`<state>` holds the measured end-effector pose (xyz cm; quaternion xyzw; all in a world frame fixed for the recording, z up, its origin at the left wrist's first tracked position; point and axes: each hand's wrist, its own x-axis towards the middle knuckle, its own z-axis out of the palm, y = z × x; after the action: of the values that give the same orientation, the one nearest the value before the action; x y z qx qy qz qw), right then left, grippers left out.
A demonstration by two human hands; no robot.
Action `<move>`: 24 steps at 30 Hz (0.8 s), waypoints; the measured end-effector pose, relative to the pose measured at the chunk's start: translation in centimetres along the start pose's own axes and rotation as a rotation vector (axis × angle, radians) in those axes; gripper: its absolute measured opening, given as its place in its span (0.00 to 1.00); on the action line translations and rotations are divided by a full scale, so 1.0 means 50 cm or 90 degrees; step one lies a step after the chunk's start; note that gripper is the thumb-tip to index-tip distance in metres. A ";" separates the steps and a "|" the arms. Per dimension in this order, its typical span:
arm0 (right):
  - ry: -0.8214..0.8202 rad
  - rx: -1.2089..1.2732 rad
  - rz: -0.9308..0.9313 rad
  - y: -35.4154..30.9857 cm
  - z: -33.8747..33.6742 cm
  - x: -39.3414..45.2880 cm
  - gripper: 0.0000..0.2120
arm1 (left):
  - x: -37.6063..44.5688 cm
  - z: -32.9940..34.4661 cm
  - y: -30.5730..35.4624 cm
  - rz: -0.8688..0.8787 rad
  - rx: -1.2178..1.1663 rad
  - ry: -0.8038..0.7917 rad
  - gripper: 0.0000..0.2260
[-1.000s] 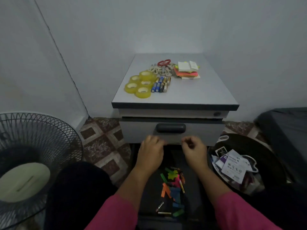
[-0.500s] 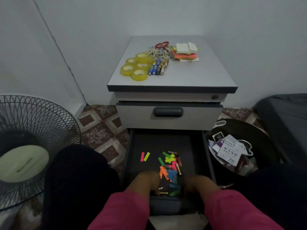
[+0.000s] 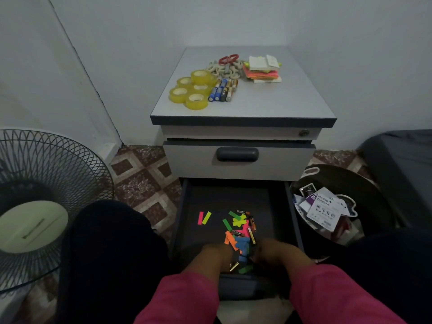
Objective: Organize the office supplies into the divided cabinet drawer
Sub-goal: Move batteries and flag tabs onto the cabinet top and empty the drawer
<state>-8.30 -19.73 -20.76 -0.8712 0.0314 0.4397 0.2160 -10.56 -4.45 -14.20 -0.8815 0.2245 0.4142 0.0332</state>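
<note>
You've pulled the bottom drawer (image 3: 236,199) fully out, left hand (image 3: 214,254) and right hand (image 3: 274,253) at its front, grip unclear, loose sticky flags (image 3: 238,232) inside, tape rolls (image 3: 191,90) untouched on cabinet top (image 3: 292,101).

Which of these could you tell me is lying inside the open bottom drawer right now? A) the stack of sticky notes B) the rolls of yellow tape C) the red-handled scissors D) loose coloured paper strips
D: the coloured paper strips are scattered on the floor of the open drawer, whereas the tape, scissors and sticky notes all lie on the cabinet top.
</note>
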 end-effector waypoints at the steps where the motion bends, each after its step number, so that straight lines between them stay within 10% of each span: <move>1: 0.031 0.050 -0.028 -0.001 0.000 0.006 0.08 | -0.012 -0.009 0.001 0.002 -0.017 0.011 0.17; 9: 0.326 0.143 0.010 -0.004 0.008 0.049 0.12 | 0.076 0.051 -0.019 -0.044 -0.101 0.051 0.17; 24: 0.269 0.038 0.033 0.005 0.025 0.056 0.10 | 0.135 0.077 -0.029 -0.170 -0.273 0.166 0.17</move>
<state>-7.58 -19.05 -23.67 -0.9361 0.1111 0.2519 0.2188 -8.94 -4.69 -21.92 -0.9358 0.0160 0.3277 -0.1292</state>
